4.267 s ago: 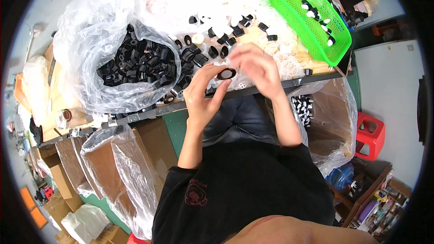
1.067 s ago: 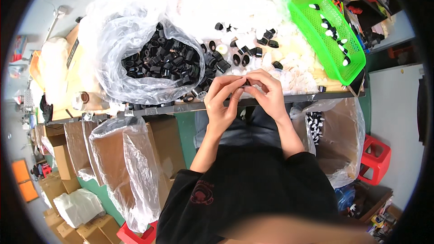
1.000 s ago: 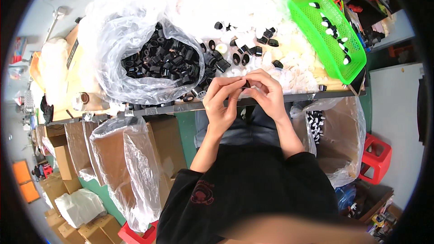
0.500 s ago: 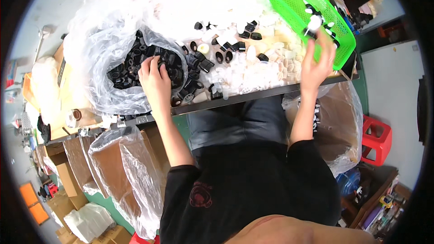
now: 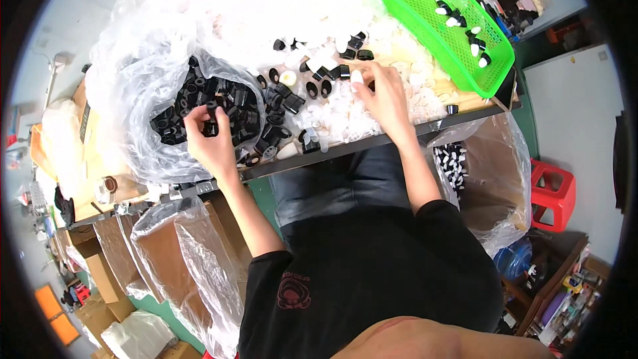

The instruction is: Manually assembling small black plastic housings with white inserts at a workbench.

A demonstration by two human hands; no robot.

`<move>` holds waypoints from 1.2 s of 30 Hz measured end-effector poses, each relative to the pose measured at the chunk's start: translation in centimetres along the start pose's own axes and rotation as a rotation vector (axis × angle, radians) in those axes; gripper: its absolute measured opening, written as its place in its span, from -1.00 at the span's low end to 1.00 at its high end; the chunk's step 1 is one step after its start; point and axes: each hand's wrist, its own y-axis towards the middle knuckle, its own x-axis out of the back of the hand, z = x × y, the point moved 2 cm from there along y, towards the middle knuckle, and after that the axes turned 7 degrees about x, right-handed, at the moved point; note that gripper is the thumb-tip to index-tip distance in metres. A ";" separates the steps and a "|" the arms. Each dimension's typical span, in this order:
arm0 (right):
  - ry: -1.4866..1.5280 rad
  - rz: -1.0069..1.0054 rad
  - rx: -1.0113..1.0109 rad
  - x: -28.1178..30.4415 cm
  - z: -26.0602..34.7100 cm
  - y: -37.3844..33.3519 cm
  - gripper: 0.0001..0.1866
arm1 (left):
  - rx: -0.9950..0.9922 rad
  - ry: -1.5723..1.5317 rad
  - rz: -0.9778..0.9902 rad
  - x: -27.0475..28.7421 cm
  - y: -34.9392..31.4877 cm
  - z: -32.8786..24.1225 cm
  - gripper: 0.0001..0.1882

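My left hand [image 5: 211, 141] is over the mouth of a clear plastic bag [image 5: 136, 136] full of black caps [image 5: 181, 108]. A black cap [image 5: 211, 108] sits between its thumb and fingertips. Above the pile of small white translucent parts [image 5: 345, 114], my right hand [image 5: 387, 98] pinches a small white cap-like piece [image 5: 357, 76]. Several loose black caps [image 5: 292, 102] lie between the bag and the white parts. To the right stands a green plastic basket [image 5: 488, 86] with several black-and-white assembled pieces [image 5: 456, 18] scattered in it.
The table's dark front edge [image 5: 312, 157] runs before me. Below it on the right, a plastic-lined box [image 5: 495, 189] holds many black-and-white pieces [image 5: 452, 166]. A red stool [image 5: 553, 194] stands beside it. Plastic-covered cardboard boxes [image 5: 189, 252] stand at the lower left.
My right hand has moved left from the green basket to the white parts; the black-and-white piece near its fingers is gone from them. My left hand has drawn slightly back toward me.
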 end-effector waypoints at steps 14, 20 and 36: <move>0.919 -0.081 -0.098 0.6 5.8 -1.1 -0.65 | 0.475 -1.282 0.294 -1.8 -3.7 -4.3 -0.63; 0.764 -0.180 0.096 0.9 9.7 -1.5 -0.66 | 0.547 -1.464 0.560 -4.0 -7.3 -7.3 -0.67; 0.448 -0.192 0.383 2.3 10.1 -0.9 -0.77 | 0.363 -1.140 0.537 -3.9 -7.9 -8.6 -0.78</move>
